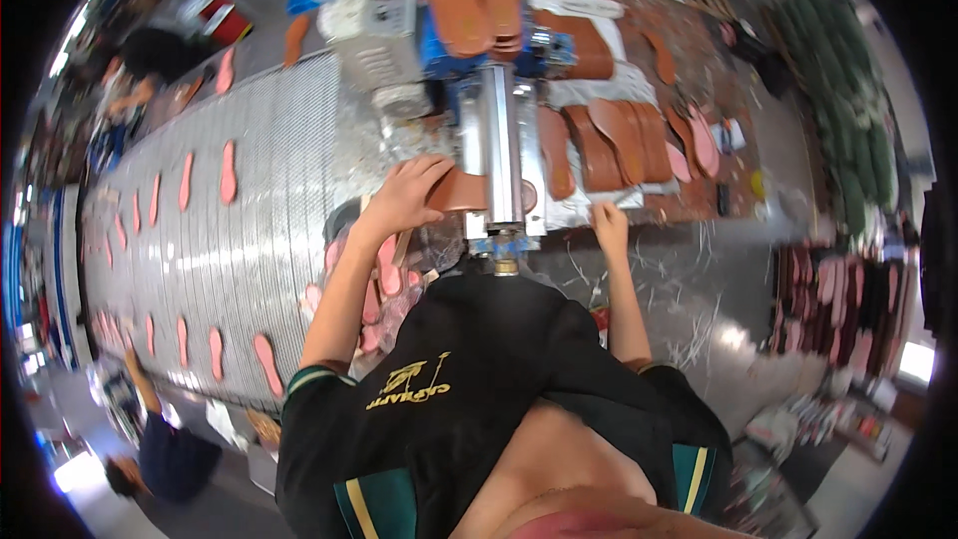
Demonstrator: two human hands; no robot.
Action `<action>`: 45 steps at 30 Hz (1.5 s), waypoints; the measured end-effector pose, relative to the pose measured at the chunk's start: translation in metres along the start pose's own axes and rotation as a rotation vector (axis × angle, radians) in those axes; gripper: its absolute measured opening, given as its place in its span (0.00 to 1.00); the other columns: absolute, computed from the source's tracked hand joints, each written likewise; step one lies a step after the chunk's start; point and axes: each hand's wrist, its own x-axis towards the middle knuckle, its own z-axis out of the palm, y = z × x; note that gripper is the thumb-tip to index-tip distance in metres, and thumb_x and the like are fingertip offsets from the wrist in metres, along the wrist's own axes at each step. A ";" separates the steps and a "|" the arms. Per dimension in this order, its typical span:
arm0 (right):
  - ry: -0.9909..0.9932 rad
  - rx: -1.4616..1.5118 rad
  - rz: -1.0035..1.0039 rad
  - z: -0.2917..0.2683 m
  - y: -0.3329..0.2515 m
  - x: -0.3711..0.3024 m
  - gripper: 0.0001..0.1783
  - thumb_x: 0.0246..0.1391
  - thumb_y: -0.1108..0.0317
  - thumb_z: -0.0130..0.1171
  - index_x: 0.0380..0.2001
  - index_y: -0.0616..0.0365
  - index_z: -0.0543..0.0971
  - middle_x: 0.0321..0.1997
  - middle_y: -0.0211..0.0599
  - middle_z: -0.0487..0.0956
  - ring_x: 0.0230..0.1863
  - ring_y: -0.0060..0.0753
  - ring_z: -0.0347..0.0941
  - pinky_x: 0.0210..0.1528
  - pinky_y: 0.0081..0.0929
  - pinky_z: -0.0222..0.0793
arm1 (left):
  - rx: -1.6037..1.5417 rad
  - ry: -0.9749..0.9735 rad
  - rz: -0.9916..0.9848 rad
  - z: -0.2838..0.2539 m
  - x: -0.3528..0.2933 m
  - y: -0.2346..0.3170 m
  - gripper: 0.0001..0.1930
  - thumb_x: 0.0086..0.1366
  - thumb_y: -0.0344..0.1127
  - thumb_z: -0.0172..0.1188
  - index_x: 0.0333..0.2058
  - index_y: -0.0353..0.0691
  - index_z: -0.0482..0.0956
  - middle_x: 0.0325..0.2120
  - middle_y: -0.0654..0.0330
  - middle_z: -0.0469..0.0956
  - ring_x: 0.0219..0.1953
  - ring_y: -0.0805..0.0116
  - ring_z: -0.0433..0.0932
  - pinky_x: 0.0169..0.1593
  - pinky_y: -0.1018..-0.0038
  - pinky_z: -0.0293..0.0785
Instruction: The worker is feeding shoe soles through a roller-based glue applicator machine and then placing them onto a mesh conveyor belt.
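Observation:
My left hand (pixel 407 196) is closed on the near end of a brown shoe insole (pixel 459 192). The insole lies crosswise beneath a shiny metal roller (pixel 502 140) on the machine in front of me, and a rounded end shows on the roller's right side. At the table's front edge, my right hand (pixel 610 228) is closed, just below stacked brown insoles (pixel 604 145). Whatever its curled fingers may hold is hidden. More brown insoles (pixel 477 5) stand piled at the far end of the machine.
Left of me, a wide mesh conveyor (pixel 269 130) carries several pink insoles (pixel 229 172). A grey machine box (pixel 374 30) stands behind it. Pink pieces (pixel 374 299) in plastic lie by my left forearm. One person (pixel 175 459) works at lower left. Green rolls (pixel 828 90) stand far right.

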 end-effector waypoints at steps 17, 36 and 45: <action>-0.751 -0.444 0.265 0.008 0.188 -0.083 0.10 0.47 0.68 0.52 0.29 0.61 0.78 0.21 0.41 0.76 0.19 0.32 0.72 0.22 0.33 0.67 | -1.944 0.655 -1.149 0.099 -0.195 -0.040 0.26 0.69 0.55 0.37 0.57 0.46 0.64 0.45 0.57 0.75 0.41 0.64 0.78 0.39 0.65 0.77; -0.685 -0.160 0.743 0.016 0.112 -0.083 0.08 0.50 0.73 0.51 0.35 0.60 0.75 0.23 0.29 0.73 0.22 0.23 0.69 0.20 0.22 0.64 | -1.815 1.044 -1.024 0.002 -0.229 -0.225 0.38 0.61 0.69 0.42 0.56 0.41 0.65 0.50 0.50 0.71 0.51 0.52 0.70 0.55 0.51 0.65; -0.545 0.012 0.755 -0.002 0.120 -0.099 0.11 0.45 0.83 0.46 0.34 0.64 0.71 0.20 0.34 0.69 0.17 0.23 0.63 0.18 0.21 0.56 | -1.675 1.109 -1.299 0.092 -0.285 -0.263 0.19 0.67 0.49 0.47 0.47 0.41 0.67 0.45 0.54 0.73 0.44 0.54 0.76 0.44 0.63 0.76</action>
